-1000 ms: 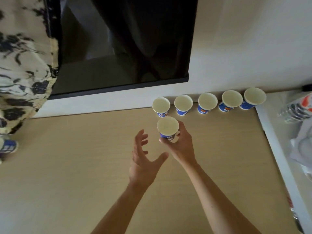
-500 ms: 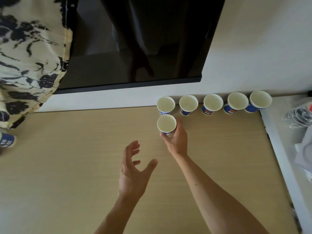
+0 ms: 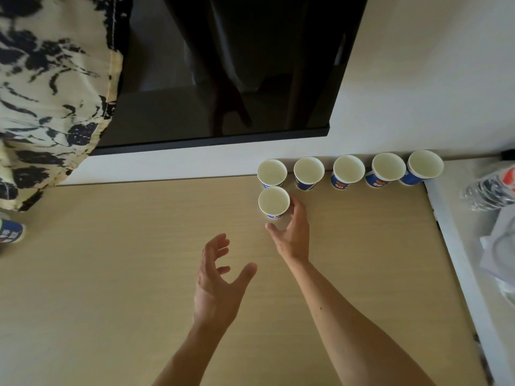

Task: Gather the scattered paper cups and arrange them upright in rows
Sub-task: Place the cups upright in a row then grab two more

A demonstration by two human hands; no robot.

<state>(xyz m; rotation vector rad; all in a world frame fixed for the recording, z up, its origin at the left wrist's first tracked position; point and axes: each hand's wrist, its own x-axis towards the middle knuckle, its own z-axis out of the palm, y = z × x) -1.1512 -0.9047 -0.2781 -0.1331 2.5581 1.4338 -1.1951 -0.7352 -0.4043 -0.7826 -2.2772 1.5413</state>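
Observation:
Several blue-and-white paper cups stand upright in a row (image 3: 348, 171) along the wall at the back of the tan table (image 3: 111, 288). One more paper cup (image 3: 274, 202) stands upright just in front of the row's leftmost cup. My right hand (image 3: 292, 232) curls round its right side and base, thumb near the bottom. My left hand (image 3: 217, 274) hovers over the table to the lower left of that cup, fingers spread and empty. Another blue cup (image 3: 9, 232) shows partly at the far left edge.
A dark screen (image 3: 223, 79) hangs on the wall above the row. Patterned black-and-cream fabric (image 3: 47, 93) hangs at the upper left. A white surface (image 3: 457, 218) borders the table's right side, with a plastic bottle (image 3: 490, 188) and white wrapping on it.
My right hand has carried the cup forward and set it down just in front of the row's leftmost cup. My left hand has dropped back toward me, away from the cup.

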